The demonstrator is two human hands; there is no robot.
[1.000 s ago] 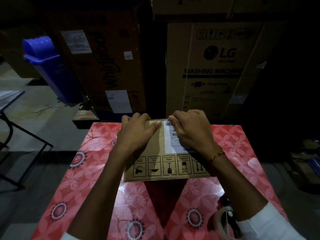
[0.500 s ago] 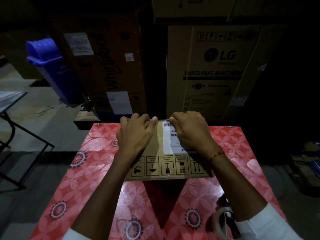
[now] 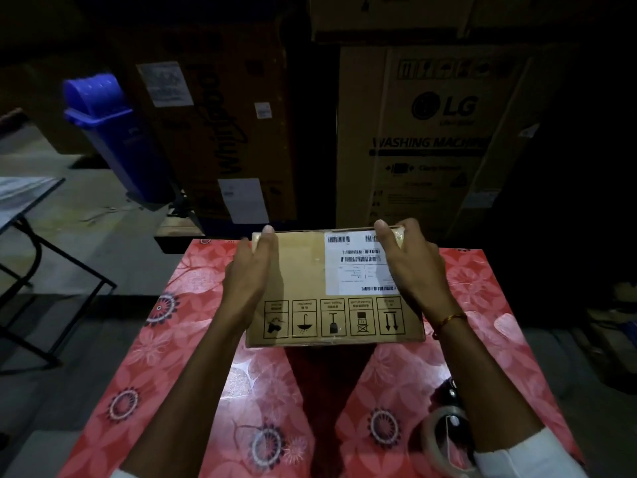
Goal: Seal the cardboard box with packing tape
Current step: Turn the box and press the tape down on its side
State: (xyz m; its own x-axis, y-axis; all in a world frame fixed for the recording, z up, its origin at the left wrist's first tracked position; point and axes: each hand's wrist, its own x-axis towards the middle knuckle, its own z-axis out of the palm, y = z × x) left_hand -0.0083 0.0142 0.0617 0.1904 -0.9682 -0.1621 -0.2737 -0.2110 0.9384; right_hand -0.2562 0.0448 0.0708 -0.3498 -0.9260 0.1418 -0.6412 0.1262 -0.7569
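Note:
A small brown cardboard box (image 3: 303, 270) lies on a red flowered tabletop (image 3: 172, 339). It carries a white barcode label (image 3: 355, 263) and a row of handling symbols along its near edge. My left hand (image 3: 250, 270) grips the box's left side, its thumb over the far left corner. My right hand (image 3: 410, 267) grips the right side, fingers curled over the far right corner. A roll of clear packing tape (image 3: 437, 439) lies on the table at the lower right, partly hidden by my right forearm.
Behind the table stand large appliance cartons, an LG washing machine box (image 3: 431, 139) at right and a darker carton (image 3: 220, 132) at left. A blue bin (image 3: 113, 139) leans at the far left. A black-framed table (image 3: 27, 215) stands at the left edge.
Both hands slid outward from the middle of the box's far edge to its left and right sides. The label is now uncovered.

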